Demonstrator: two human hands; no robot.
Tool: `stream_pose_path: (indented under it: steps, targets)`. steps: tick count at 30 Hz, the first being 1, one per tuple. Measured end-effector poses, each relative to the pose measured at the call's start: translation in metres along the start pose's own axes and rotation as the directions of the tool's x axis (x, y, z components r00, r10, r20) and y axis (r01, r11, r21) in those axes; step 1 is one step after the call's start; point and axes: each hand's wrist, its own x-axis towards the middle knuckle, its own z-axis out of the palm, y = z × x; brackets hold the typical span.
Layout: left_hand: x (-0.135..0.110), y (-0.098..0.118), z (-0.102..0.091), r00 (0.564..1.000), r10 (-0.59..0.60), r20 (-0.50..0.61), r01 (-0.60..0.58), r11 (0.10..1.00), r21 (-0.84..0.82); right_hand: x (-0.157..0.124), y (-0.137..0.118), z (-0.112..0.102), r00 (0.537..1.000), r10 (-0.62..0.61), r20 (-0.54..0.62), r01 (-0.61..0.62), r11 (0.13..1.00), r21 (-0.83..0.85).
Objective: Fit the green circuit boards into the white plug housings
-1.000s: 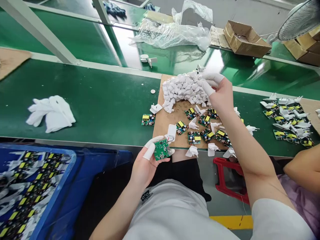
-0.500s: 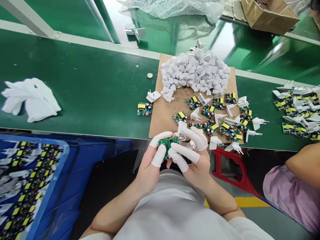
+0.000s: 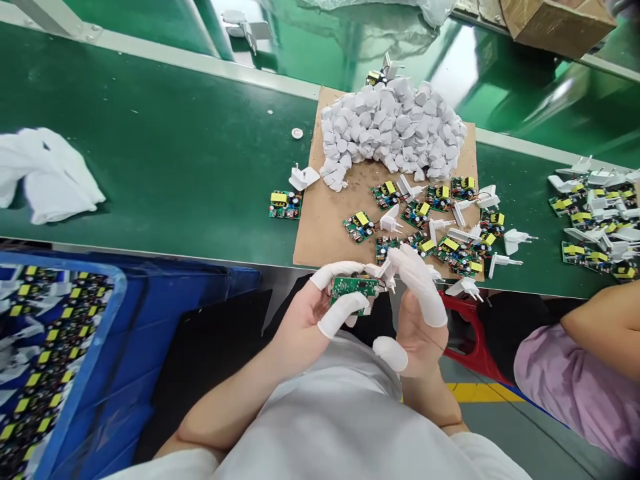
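Green conveyor table (image 3: 175, 153) ahead: just below the brown cardboard sheet (image 3: 320, 227) on it, the left hand (image 3: 307, 320) pinches a small green circuit board (image 3: 351, 287). The right hand (image 3: 417, 323) grips the white plug piece (image 3: 385, 272) at the board's end. White plastic caps (image 3: 395, 127) heap the sheet's far side.

Green circuit board (image 3: 353, 287), roughly level

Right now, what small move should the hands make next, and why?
Probably press the white plastic piece against the circuit board. The left hand pinches the board by its edges, and the right hand touches the piece at the board's right end, thumb held apart.
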Motion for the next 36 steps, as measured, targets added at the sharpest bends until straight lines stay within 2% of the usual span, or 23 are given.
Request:
stream_pose_path:
  steps: [2, 5, 7, 13, 19, 22, 26, 31, 34, 36]
  targets:
    - [0.001, 0.001, 0.002, 0.999, 0.026, -0.021, -0.026, 1.0, -0.004, 0.001, 0.0, -0.003, 0.999, -0.039, 0.023, 0.039, 0.999, 0.014]
    - [0.0, -0.001, 0.002, 0.992, 0.113, -0.05, -0.112, 0.993, 0.018, 0.005, 0.0, -0.002, 0.99, -0.105, 0.092, 0.11, 0.992, -0.062]
    - [-0.002, -0.004, 0.001, 0.988, 0.144, -0.053, -0.142, 0.989, 0.033, 0.007, 0.0, 0.0, 0.986, -0.136, 0.094, 0.144, 0.986, -0.082]
    - [-0.007, -0.005, -0.006, 0.999, 0.039, 0.037, -0.039, 0.999, 0.004, 0.007, 0.001, -0.001, 0.988, -0.148, 0.054, 0.152, 0.985, -0.084]
    - [-0.005, 0.0, -0.005, 0.993, 0.107, 0.047, -0.113, 0.98, 0.163, 0.003, 0.004, 0.004, 0.979, -0.202, 0.022, 0.203, 0.977, -0.063]
    - [-0.004, -0.003, -0.007, 0.993, 0.112, 0.049, -0.118, 0.979, 0.164, 0.002, 0.005, 0.005, 0.977, -0.214, 0.025, 0.215, 0.973, -0.078]
    - [-0.005, -0.005, -0.016, 0.989, 0.057, 0.139, -0.079, 0.984, 0.158, 0.002, 0.002, -0.001, 0.975, -0.212, 0.063, 0.217, 0.974, -0.073]
    - [-0.008, 0.004, -0.024, 0.974, 0.052, 0.22, -0.118, 0.947, 0.3, 0.008, 0.001, -0.01, 0.972, -0.209, 0.11, 0.215, 0.976, -0.039]
    - [-0.007, 0.004, -0.019, 0.98, 0.128, 0.154, -0.171, 0.935, 0.31, 0.009, 0.0, -0.008, 0.974, -0.208, 0.085, 0.212, 0.976, -0.04]
    - [-0.007, -0.001, -0.013, 0.98, 0.192, 0.045, -0.197, 0.944, 0.264, 0.006, -0.003, 0.0, 0.988, -0.14, -0.068, 0.138, 0.99, -0.036]
